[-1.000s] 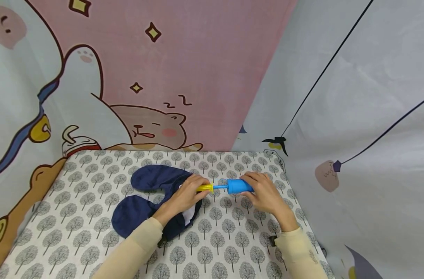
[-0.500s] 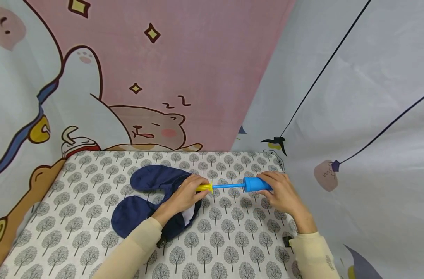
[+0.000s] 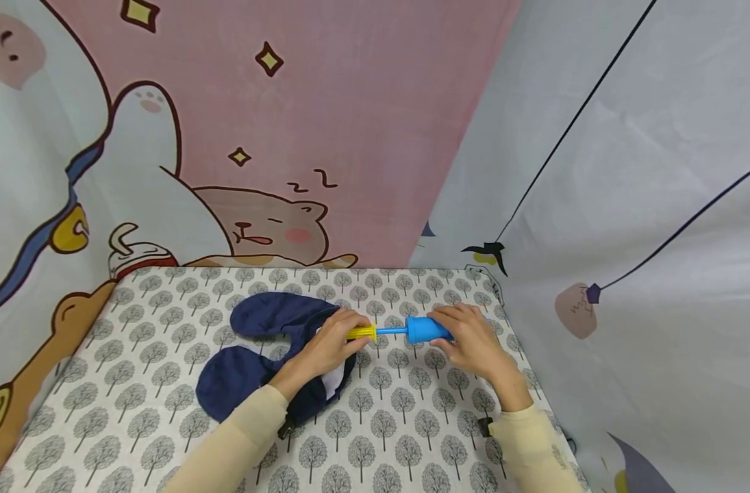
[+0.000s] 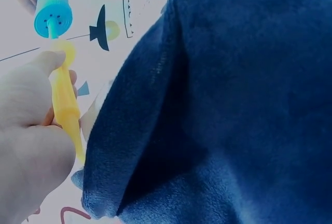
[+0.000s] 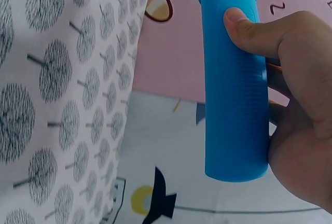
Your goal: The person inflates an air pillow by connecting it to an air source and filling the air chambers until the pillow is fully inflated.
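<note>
A blue and yellow hand pump spans the two hands above the table. My left hand (image 3: 331, 340) grips its yellow nozzle end (image 3: 364, 332), whose tapered tip points toward a navy plush U-shaped neck pillow (image 3: 233, 376). Whether the tip enters the pillow is hidden. My right hand (image 3: 470, 342) holds the blue barrel (image 3: 419, 330), thumb along its side, as the right wrist view shows. A short length of thin blue rod (image 3: 391, 331) shows between barrel and nozzle. In the left wrist view, the pillow's folded fabric (image 4: 233, 79) lies close beside the nozzle.
A white cloth with grey tree prints (image 3: 165, 411) covers the table. Behind it hangs a pink cartoon backdrop (image 3: 375, 137), and a pale curtain (image 3: 646, 239) borders the right side. A white patch (image 3: 333, 380) shows on the pillow under my left forearm.
My right hand first drew the barrel to the right, lengthening the exposed rod, then slid it back left, shortening the rod again. My left hand and the pillow stayed in place.
</note>
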Demonstrator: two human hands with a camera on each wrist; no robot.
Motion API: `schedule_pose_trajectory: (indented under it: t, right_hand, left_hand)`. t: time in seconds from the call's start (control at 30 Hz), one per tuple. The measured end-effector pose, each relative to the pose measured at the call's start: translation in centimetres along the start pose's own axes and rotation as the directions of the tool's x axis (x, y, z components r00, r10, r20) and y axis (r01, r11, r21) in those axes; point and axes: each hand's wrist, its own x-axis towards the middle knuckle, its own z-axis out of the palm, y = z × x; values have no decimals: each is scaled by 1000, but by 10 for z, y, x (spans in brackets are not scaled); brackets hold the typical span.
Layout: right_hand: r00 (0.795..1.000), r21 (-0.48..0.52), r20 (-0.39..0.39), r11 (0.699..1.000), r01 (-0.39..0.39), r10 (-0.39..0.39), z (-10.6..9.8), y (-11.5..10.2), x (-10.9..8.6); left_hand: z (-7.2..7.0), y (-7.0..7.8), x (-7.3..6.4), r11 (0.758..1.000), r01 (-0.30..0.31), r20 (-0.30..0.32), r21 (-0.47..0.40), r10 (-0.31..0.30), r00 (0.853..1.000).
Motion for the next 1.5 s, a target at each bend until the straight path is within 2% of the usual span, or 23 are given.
schedule_pose_trajectory:
  t: [0.2,0.4,0.63,0.8,0.97,1.3,1.5]
  right_hand:
    - [1000,6,6,1000,10,-10,8,-17,13]
    - [1000,-8,0,1000,29,-29,18,-31,23]
    - [999,-3,42,999,35,-35,23,-34,25]
    - [998,20,53,1000,-21,20,15,-22,16]
    - [997,23,51,998,-63,62,6,-4,1]
    - [993,39,-6,992,-119,120,-8,30,-27]
    - [990,42,-14,989,-139,140,-19,38,-33]
  left_hand:
    - [1,1,0,1000,9,-14,20,-9,1000]
    - [1,2,2,999,39,2,15,-39,999]
    - [-10,15,4,999,34,30,18,-35,999]
    - [-17,26,6,994,94,87,61,-100,991]
    - [-18,28,6,990,120,103,79,-128,986]
    - [-16,27,5,993,112,101,41,-115,988]
    - [-16,24,4,996,81,75,30,-83,994]
